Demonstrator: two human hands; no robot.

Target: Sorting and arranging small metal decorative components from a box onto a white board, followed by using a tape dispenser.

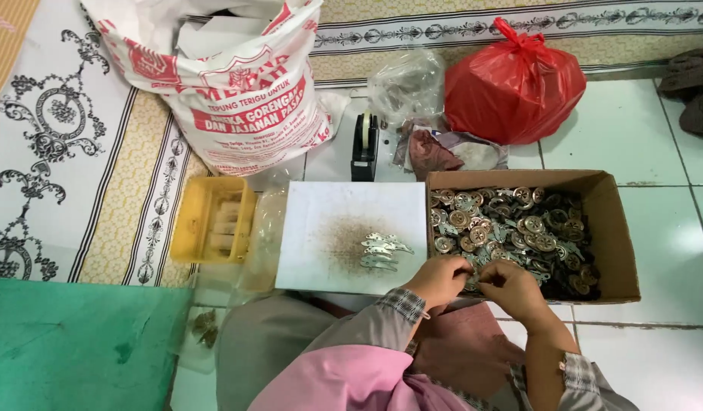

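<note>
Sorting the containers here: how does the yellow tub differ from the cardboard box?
The yellow tub is small, plastic and holds a few pale pieces; the cardboard box is larger, brown and heaped with round metal parts. The tub sits left of the white board, the box right. Both are open-topped.

Board and box, side by side
Box (610,228) right of board (321,228); tub (211,221) left; dispenser (364,146), sack (237,84), bag (513,85) behind.

White tiled floor (641,129) carries a cardboard box (612,228), white board (329,213), yellow tub (212,221), tape dispenser (364,146), red bag (514,84), printed sack (237,99).
</note>
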